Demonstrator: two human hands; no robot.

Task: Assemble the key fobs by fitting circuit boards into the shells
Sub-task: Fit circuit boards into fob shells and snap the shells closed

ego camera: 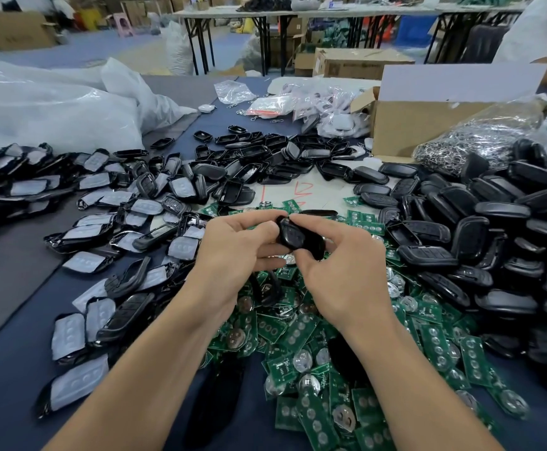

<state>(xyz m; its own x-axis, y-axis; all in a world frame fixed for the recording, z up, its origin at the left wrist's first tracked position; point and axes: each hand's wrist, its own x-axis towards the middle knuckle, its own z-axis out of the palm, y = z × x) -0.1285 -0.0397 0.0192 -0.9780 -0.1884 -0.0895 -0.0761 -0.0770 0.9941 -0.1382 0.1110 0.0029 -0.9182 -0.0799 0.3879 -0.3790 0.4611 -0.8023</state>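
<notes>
- Many shell halves (80, 227) with grey pads lie on the surface (15, 402) at left.
- My left hand (233, 252) pinches one end of a black key fob (293, 237).
- My right hand (343, 275) grips the fob's other end, above the green circuit boards (301, 333).
- Closed black shells (460, 229) pile up at right.

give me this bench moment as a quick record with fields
left hand: grips the black key fob at its left end
right hand: pinches the same fob from the right
centre pile: green circuit boards, under the hands
left pile: open shells with grey button pads
right pile: closed black fobs
behind: cardboard box, bag of metal key rings
</notes>
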